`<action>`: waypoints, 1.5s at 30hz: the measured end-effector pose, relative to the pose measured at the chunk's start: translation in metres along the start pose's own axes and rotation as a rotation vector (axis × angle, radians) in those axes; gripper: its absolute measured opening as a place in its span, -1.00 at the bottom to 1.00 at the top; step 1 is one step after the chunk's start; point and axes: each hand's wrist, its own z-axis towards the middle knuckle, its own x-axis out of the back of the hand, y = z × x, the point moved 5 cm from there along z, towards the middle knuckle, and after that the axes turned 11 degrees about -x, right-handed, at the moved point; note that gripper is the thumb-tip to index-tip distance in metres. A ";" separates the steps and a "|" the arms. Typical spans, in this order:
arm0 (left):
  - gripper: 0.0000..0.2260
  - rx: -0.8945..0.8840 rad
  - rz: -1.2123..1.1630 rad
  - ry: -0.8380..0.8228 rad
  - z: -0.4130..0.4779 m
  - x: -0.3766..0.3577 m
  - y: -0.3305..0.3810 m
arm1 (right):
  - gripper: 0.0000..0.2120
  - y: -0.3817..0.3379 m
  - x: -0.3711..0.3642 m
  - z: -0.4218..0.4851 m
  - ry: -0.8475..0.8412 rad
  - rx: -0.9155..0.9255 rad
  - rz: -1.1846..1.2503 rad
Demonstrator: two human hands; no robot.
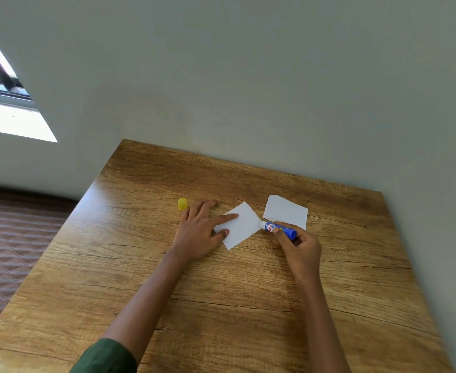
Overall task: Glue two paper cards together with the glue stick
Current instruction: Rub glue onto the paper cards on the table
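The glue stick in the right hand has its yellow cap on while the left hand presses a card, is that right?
No: the head view shows the yellow cap off the glue stick, on the table beside the left hand; otherwise right.

Wood-grain worktop (pixel 221 305), brown, far edge against a plain wall. Two white paper cards lie flat on it, near each other but apart. Left card (pixel 241 227) is turned diamond-wise, one corner pointing at the right card (pixel 286 211), which sits slightly farther back. Yellow cap (pixel 182 204) stands upright on the worktop, left of both cards. Left hand (pixel 198 232) rests palm-down on the wood just beside the cap, with its fingers spread and forefinger and thumb on the left card's edge.
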 end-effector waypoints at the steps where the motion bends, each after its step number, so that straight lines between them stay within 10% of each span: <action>1: -0.56 0.002 0.002 -0.004 0.000 0.000 -0.001 | -0.91 -0.001 -0.002 -0.005 -0.015 -0.003 0.011; 22: -0.49 -0.016 0.046 -0.008 0.000 -0.001 -0.002 | -0.80 -0.007 -0.041 -0.036 -0.337 0.090 -0.108; 45: -0.52 -0.029 0.040 0.013 -0.001 -0.002 -0.003 | -0.92 -0.002 -0.006 -0.001 -0.050 0.002 -0.063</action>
